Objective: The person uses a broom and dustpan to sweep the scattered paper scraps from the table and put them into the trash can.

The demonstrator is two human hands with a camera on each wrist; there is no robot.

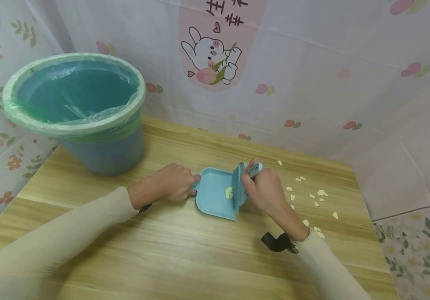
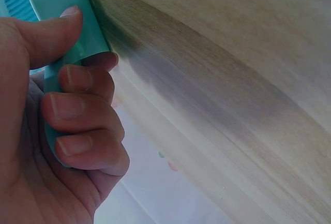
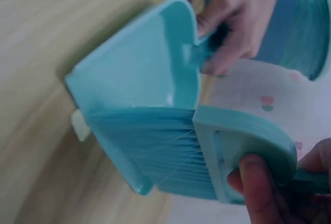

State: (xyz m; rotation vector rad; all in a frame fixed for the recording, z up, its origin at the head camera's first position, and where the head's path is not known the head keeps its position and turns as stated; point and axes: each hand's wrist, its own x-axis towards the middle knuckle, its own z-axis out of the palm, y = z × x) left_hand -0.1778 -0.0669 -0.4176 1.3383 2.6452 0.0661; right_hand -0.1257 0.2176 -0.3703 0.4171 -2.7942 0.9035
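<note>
A light blue dustpan [image 1: 215, 200] lies on the wooden table, its handle gripped by my left hand [image 1: 175, 183]. In the left wrist view the fingers curl round that handle, with the thumb on top. My right hand [image 1: 265, 185] holds a small blue hand brush [image 1: 240, 187], its bristles [image 3: 155, 151] reaching over the dustpan's open front edge. Inside the pan, beside the bristles, are a few pale yellow paper scraps [image 1: 229, 192]. One more scrap [image 3: 80, 125] sits just outside the pan's lip in the right wrist view.
Several paper scraps [image 1: 321, 193] are scattered on the table [image 1: 185, 258] to the right of the brush. A blue bin [image 1: 106, 154] with a green plastic liner stands at the back left. Patterned cloth [image 1: 312, 83] hangs behind the table.
</note>
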